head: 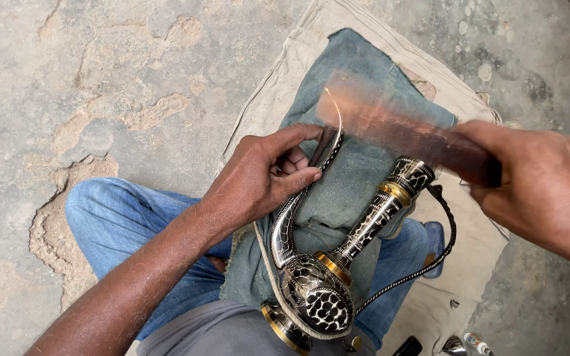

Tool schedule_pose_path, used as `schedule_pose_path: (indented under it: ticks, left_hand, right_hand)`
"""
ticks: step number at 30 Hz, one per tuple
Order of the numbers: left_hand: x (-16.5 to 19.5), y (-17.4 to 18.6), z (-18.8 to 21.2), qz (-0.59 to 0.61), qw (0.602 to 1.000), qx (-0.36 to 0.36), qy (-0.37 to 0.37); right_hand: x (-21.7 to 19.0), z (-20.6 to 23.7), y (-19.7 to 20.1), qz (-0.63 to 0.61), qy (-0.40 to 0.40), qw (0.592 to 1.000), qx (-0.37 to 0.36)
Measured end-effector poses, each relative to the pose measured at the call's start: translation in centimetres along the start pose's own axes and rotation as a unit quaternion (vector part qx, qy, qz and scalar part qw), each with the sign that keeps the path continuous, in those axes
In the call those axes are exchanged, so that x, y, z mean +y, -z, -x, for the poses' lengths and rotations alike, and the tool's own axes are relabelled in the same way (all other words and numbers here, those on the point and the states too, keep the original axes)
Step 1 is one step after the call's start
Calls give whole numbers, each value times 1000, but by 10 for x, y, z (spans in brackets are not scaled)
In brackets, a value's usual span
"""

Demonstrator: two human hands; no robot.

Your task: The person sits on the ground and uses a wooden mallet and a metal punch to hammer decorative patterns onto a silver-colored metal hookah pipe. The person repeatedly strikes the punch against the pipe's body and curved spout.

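One decorated metal jug (318, 290) lies across your lap, on a dark green cloth (357, 79) that covers your legs. The jug is black with silver pattern and some brass rings; its round body is close to your stomach, its long neck (380, 214) points away to the upper right, and its curved spout (291, 217) rises to the left. A thin twisted handle (440, 244) bends around the right side of the neck.

Your left hand (265, 175) is closed around the upper part of the spout, with the thumb and fingers pinching a thin dark tool (324, 145) against it. Your right hand (549, 184) is closed on a reddish-brown wooden mallet (404, 128), which is very blurred above the spout tip and the cloth, so you cannot tell if it touches the tool.

Under the green cloth you see your blue jeans (120, 224), and under you lies a beige sack cloth (364, 33) on the rough concrete floor (67, 79). A light cord (265, 264) runs beside the jug body. Some small objects (463, 344) lie at the bottom edge, too small to tell.
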State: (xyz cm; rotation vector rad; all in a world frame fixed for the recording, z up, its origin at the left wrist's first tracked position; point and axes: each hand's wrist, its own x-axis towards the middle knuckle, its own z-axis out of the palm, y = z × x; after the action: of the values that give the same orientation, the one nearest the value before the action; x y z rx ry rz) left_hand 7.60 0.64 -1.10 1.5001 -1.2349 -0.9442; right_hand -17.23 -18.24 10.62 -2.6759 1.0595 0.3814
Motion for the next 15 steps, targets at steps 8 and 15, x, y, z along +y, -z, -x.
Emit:
schedule_pose_path:
  ticks: [8,15]
  left_hand:
    - [0,1,3,-18,998,-15,-56]
    - [-6,7,2,-5,998,-39,-38]
  right_hand:
    - [-8,16,-5,96,-112,985,-89]
    - [0,36,-27,-185,-114,974,68]
